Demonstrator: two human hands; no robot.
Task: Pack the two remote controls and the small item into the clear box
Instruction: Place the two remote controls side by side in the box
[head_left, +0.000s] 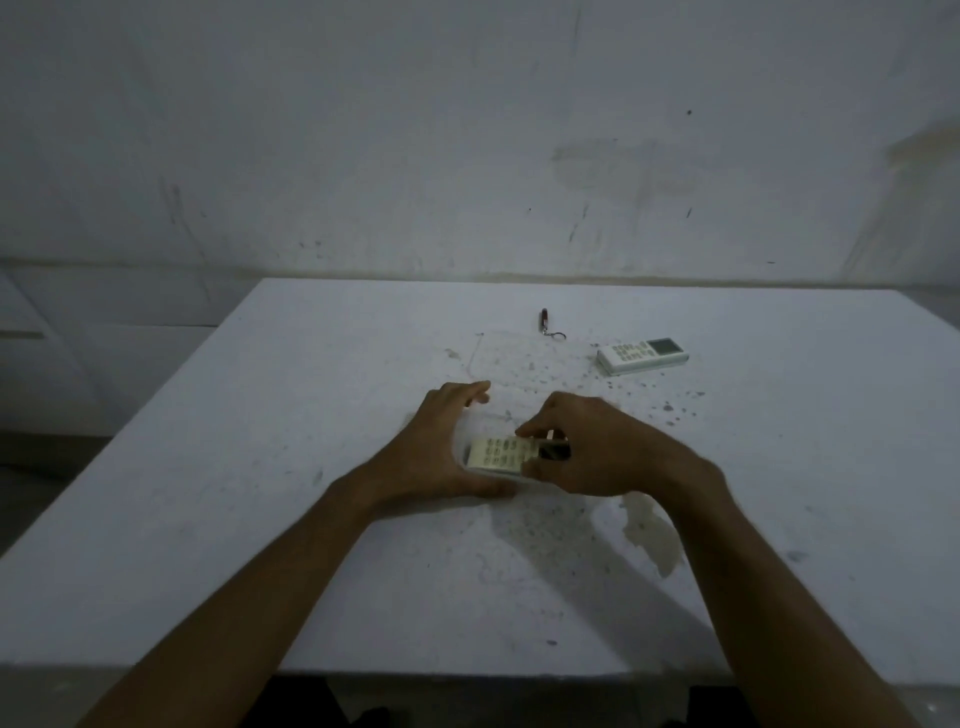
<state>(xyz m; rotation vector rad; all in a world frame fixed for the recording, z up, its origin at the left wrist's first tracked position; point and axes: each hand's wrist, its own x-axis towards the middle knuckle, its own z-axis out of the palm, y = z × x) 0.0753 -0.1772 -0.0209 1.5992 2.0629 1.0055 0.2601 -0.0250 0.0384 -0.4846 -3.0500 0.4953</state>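
A cream remote control (496, 452) with rows of buttons lies near the middle of the white table, between my two hands. My right hand (597, 447) pinches its right end, covering the display. My left hand (436, 441) cups the left side of the clear box (464, 456), whose faint transparent edge shows around the remote. A second white remote control (641, 354) with a grey screen lies flat at the back right. The small item (544, 322), a dark red keychain piece with a metal ring, lies at the back centre.
The white table (260, 467) is speckled with dark marks and has a chipped patch (652, 535) near my right wrist. A faint clear outline (475, 358), possibly a lid, lies behind my hands. A stained wall stands behind the table.
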